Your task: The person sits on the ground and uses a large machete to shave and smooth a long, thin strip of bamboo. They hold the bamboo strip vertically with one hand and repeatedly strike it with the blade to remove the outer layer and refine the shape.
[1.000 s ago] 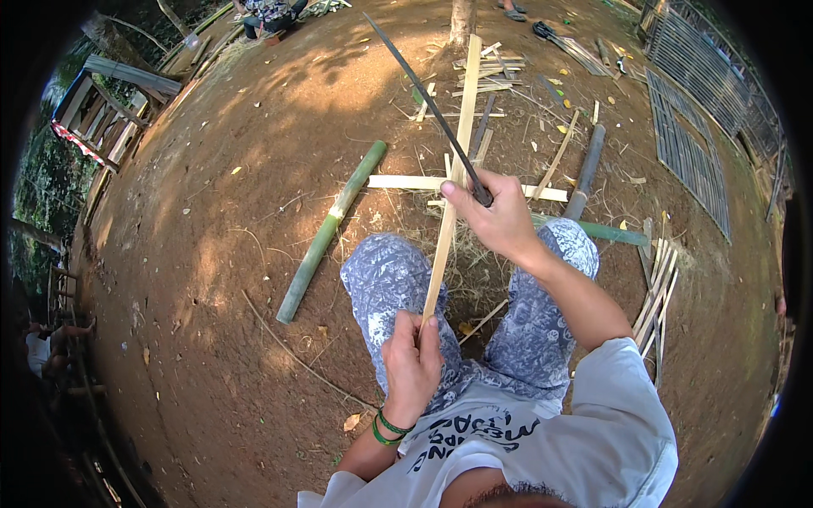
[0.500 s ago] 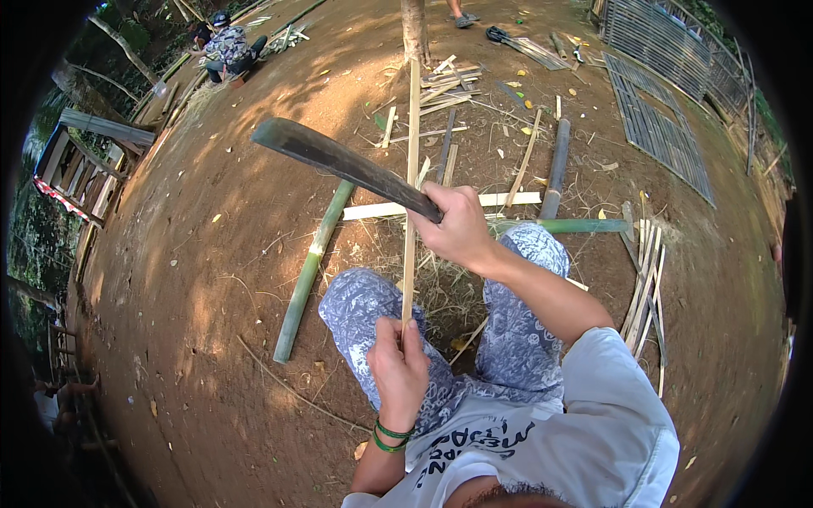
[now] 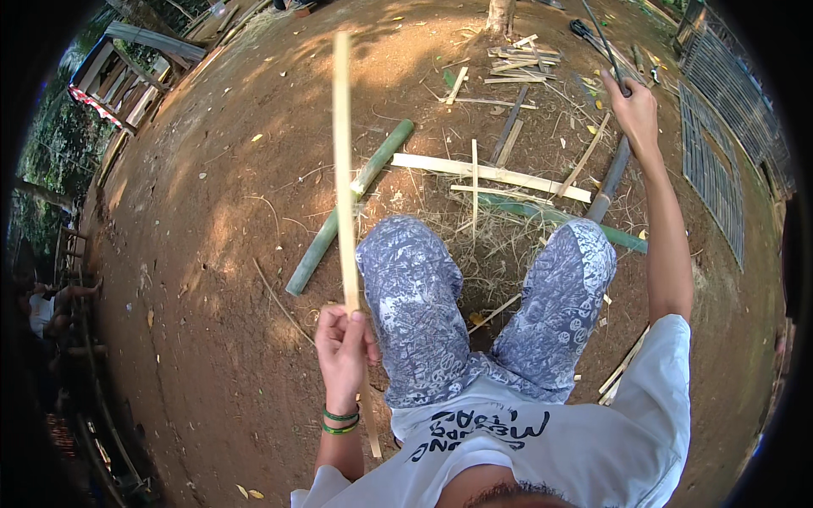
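Out on the left side of the ground (image 3: 212, 212), the left hand (image 3: 343, 343) is pinching a pale strip (image 3: 343, 169) between thumb and fingers; the strip is pointing outward beside the left knee (image 3: 411, 279), a shorter tail hanging past the forearm. Over toward the far right edge, the right hand (image 3: 637, 118) is clenching its fingers around a dark knife (image 3: 603, 42), blade well apart from the strip. I cannot tell which way the cutting edge is facing! A green pole (image 3: 315, 251) is lying just left of the knees, and a broad pale slat (image 3: 508, 175) is resting beyond them. For tidy work, I'd be keeping that pinch firm, squaring the strip to the blade before any contact, and running every stroke away from thumb and knees. A strip this thin is probably flexing easily, so a lazy hold would be inviting wobble.
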`<state>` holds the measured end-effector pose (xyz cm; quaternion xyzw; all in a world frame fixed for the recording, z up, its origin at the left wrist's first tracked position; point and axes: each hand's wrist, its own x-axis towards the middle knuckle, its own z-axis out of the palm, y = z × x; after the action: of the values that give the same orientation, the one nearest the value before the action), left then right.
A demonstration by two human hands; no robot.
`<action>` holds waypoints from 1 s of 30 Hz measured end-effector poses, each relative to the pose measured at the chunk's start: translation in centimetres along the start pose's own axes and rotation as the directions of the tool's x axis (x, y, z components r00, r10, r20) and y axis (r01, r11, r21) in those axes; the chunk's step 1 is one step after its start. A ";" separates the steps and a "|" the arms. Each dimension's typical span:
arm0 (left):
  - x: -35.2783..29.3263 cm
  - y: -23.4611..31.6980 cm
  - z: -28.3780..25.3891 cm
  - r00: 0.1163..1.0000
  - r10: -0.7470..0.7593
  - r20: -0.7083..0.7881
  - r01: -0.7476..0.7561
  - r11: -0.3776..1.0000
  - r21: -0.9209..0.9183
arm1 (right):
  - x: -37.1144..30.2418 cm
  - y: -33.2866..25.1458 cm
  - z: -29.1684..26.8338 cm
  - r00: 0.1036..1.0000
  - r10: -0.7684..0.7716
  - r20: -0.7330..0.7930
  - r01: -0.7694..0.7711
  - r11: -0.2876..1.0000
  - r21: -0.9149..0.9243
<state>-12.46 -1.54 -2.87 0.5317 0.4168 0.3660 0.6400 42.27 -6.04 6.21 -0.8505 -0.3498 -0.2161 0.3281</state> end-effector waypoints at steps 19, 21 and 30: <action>0.9 -29.4 -16.5 0.282 -0.105 -0.953 0.773 0.614 0.161 | -18.4 22.7 21.5 0.492 0.656 0.573 -0.818 0.573 0.046; 3.1 -29.4 -15.8 0.297 -0.123 -0.947 0.782 0.601 0.168 | -17.6 24.4 24.4 0.472 0.705 0.530 -0.810 0.584 -0.055; 16.3 -28.2 -14.1 0.542 -0.136 -0.830 0.698 0.622 0.354 | -14.2 25.9 32.7 0.350 0.870 0.347 -0.754 0.481 -0.447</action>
<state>-18.49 13.91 -34.21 0.3965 0.8590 0.1976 0.2566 56.49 -3.25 -35.39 -0.9615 0.0705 0.1865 0.1891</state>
